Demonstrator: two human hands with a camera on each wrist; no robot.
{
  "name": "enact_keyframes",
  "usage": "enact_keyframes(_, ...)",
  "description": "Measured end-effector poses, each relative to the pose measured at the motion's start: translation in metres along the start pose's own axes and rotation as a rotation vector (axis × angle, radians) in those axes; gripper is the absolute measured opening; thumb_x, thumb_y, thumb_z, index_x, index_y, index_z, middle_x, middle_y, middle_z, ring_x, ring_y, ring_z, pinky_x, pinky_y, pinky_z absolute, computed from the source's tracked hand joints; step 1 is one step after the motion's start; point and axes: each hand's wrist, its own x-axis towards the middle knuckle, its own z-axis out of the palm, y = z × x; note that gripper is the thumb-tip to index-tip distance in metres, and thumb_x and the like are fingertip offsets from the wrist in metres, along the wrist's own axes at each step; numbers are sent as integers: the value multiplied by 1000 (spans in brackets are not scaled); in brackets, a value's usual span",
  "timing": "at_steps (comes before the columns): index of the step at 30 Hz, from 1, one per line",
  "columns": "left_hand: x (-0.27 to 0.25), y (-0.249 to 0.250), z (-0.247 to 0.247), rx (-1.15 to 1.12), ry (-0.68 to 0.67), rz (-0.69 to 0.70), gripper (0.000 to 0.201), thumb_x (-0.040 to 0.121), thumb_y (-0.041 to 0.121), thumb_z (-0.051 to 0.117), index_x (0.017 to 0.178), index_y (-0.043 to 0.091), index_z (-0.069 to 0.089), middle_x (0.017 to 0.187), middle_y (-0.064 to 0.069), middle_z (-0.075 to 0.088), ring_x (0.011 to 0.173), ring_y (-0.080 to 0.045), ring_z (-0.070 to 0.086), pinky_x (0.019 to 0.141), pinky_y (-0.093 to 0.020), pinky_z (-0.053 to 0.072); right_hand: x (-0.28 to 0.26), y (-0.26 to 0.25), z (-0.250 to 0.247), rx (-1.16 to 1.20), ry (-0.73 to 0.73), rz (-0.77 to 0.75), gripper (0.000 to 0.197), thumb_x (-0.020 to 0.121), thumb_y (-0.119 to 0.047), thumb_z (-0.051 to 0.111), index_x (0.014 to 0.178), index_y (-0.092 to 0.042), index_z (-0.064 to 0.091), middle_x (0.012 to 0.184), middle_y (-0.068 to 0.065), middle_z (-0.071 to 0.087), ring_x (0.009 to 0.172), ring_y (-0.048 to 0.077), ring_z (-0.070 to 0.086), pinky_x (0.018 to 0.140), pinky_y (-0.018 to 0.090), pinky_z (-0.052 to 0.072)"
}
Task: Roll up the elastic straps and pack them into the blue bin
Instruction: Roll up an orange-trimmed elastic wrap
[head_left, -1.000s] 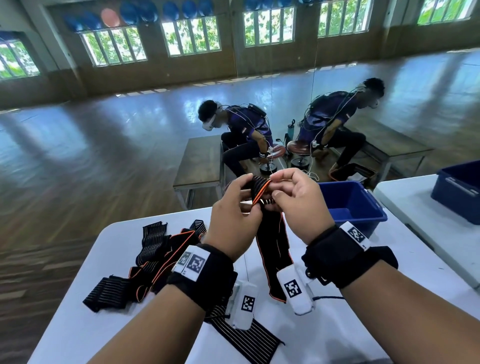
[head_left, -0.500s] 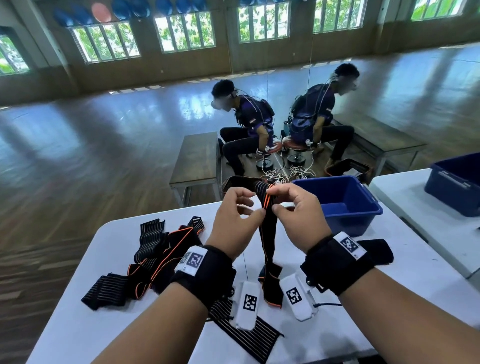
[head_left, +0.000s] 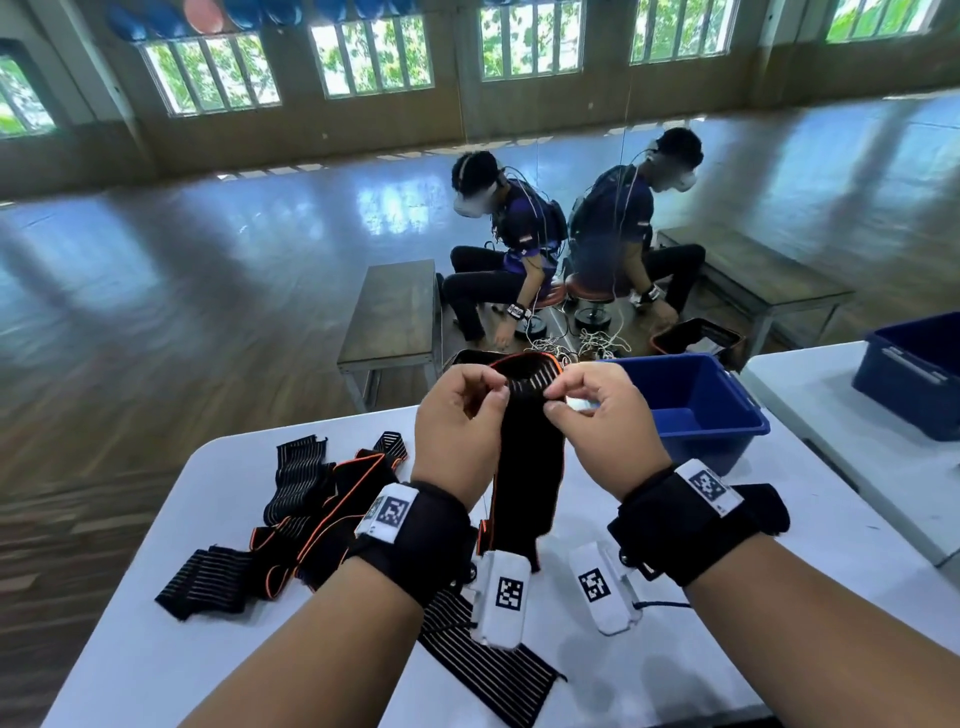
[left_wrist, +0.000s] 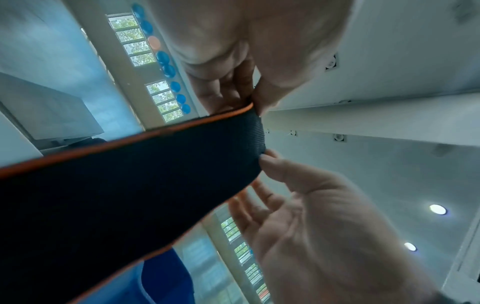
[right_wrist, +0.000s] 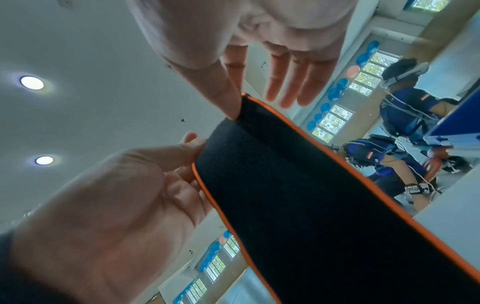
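Both hands, the left hand (head_left: 457, 426) and right hand (head_left: 602, 415), pinch the top end of a black, orange-edged strap (head_left: 527, 457) dangling over the table (head_left: 727, 597), so rolling is just starting, tight turns next, blue bin (head_left: 727, 415) waiting beside.

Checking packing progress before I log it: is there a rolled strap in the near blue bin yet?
No. In the head view the blue bin shows only its bare blue inside, no strap.

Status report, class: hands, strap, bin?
Both hands, left and right, pinch strap top, unrolled, hanging. Bin open, nothing blocking.
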Motion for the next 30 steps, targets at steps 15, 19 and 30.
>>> enact_keyframes(15, 10, 1, 8, -113, -275, 12, 21, 92, 14, 52, 102, 26, 66, 112, -2, 69, 113, -22, 62, 104, -45, 48, 7, -1, 5, 165, -28, 71, 26, 72, -10, 63, 78, -33, 53, 85, 4, 61, 80, 26, 58, 77, 50, 51)
enact_keyframes(19, 0, 1, 18, -168, -369, -46, 27, 87, 9, 54, 111, 19, 60, 115, -2, 66, 112, -15, 61, 101, -35, 49, 8, 3, 4, 240, -63, 112, 26, 68, -5, 57, 80, -28, 54, 87, 3, 60, 83, 18, 57, 78, 45, 50)
enact_keyframes(30, 19, -30, 35, -174, -275, -195, 67, 63, -13, 45, 117, 26, 60, 122, -7, 65, 117, -24, 62, 100, -47, 54, -8, 47, -10, 84, -222, 112, 21, 69, -4, 70, 81, -18, 61, 81, -8, 60, 76, 10, 54, 72, 23, 43)
